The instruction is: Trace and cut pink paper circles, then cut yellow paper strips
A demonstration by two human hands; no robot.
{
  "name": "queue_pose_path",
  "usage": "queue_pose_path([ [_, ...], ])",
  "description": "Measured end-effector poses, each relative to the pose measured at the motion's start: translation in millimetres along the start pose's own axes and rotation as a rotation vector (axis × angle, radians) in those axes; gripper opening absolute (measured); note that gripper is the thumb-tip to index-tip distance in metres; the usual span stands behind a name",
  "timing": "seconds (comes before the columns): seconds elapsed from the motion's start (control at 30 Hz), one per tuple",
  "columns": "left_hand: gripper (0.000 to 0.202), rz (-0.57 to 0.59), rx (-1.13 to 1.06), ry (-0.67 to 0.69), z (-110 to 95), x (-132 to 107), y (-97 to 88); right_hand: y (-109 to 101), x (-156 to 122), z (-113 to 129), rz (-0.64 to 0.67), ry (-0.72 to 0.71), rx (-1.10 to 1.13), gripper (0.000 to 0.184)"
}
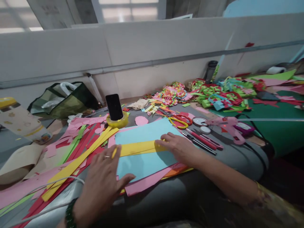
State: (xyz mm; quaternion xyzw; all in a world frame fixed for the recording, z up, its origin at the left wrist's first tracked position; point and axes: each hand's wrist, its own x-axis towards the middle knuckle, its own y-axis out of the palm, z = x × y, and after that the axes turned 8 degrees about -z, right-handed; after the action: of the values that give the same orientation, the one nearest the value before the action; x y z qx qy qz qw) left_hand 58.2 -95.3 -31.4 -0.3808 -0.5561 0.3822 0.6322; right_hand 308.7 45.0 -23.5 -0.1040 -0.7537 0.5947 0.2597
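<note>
A long yellow paper strip (137, 148) lies across a light blue paper sheet (142, 166), with a lengthwise edge or fold showing along it. My left hand (103, 175) rests at the strip's left end, fingers stretched out and thumb spread apart over the blue sheet. At the opposite end, my right hand (179, 147) touches the strip with its fingertips, the fingers slightly bent and apart; its thumb is hidden. Pink paper (147, 183) sticks out beneath the blue sheet at the near edge. More yellow strips (78, 163) lie to the left.
Behind the sheet, a phone (114, 107) leans upright on a yellow tape roll (118, 120). Scissors (179, 122), pens (201, 139) and a pink glue gun (226, 125) lie to the right. Cut paper pieces (169, 93) are heaped at the back. A white cable (57, 180) crosses the left side.
</note>
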Motion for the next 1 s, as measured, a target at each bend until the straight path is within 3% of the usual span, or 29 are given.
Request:
queue_pose_path([
  [0.1,0.086,0.160,-0.160,0.102,-17,7,12.0,-4,8,14,0.032,-0.090,0.015,0.044],
  [0.23,0.084,0.295,-0.235,0.036,-22,-2,24.5,-2,0,14,0.072,-0.069,0.080,0.046],
  [0.43,0.072,0.247,-0.164,-0.110,-15,-17,25.6,7,-36,-14,-0.017,0.179,0.188,0.047],
  [0.57,0.068,0.224,-0.131,-0.111,-15,-19,28.9,10,-46,-12,-0.050,0.291,0.179,0.044],
  [0.73,0.067,0.213,-0.084,-0.054,-12,-21,34.9,0,-57,-12,-0.076,0.499,0.101,0.033],
  [0.83,0.063,0.249,-0.051,-0.015,-2,-19,33.0,-7,-72,-23,-0.177,0.652,0.021,0.030],
  [0.93,0.059,0.276,-0.031,0.065,7,-8,20.0,-5,-84,-34,-0.165,0.769,-0.101,0.025],
  [1.0,0.056,0.230,-0.031,0.123,5,6,5.6,0,-89,-37,-0.114,0.771,-0.135,0.021],
])
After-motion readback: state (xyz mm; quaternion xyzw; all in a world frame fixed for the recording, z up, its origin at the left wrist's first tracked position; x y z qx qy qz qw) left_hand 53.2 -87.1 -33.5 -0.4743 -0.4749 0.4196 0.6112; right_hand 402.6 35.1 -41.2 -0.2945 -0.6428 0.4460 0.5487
